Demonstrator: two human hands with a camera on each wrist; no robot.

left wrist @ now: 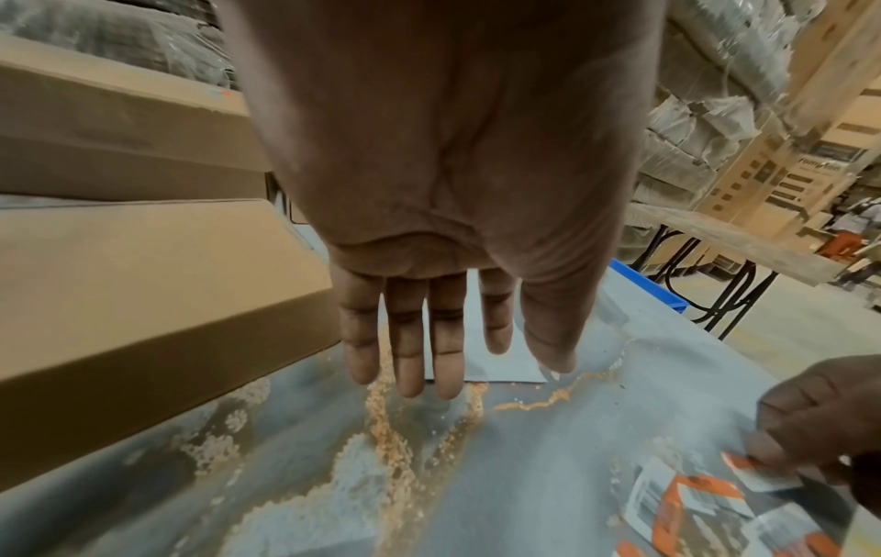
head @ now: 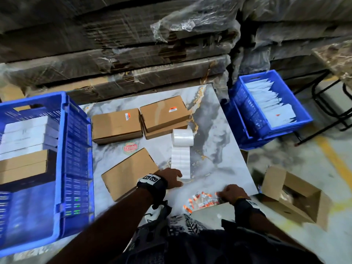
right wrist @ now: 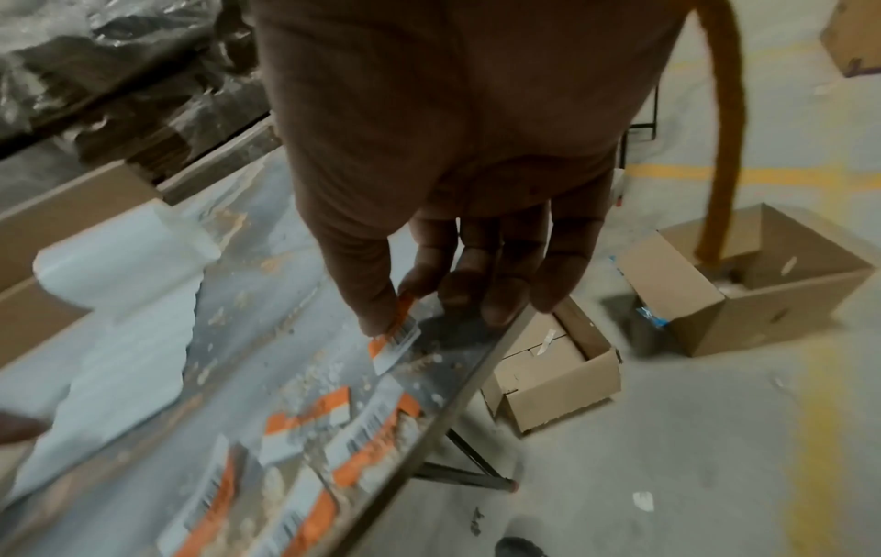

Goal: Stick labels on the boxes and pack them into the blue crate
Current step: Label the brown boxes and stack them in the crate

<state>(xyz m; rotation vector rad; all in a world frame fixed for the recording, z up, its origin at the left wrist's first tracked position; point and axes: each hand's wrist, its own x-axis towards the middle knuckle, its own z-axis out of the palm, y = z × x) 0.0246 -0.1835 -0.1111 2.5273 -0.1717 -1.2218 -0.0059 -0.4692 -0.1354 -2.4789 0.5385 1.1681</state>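
One orange-and-white barcode label is pinched between my right hand's thumb and forefinger near the marble-patterned table's front edge; flimsy and sticky, best held by its corner. My left hand hovers flat, fingers straight, beside the unlabelled cardboard box.

Left hand flat — right hand at labels.

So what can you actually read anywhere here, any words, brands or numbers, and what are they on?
"Patch…", the end unclear: round sticker on the marble table.
"romp…on", partly cut off: large carton in the background.
Orange-and-white labels near the right hand: barcodes show, print too blurred to read.
Stickers on the two far boxes: too small.
Wristband markers: patterns, no words.
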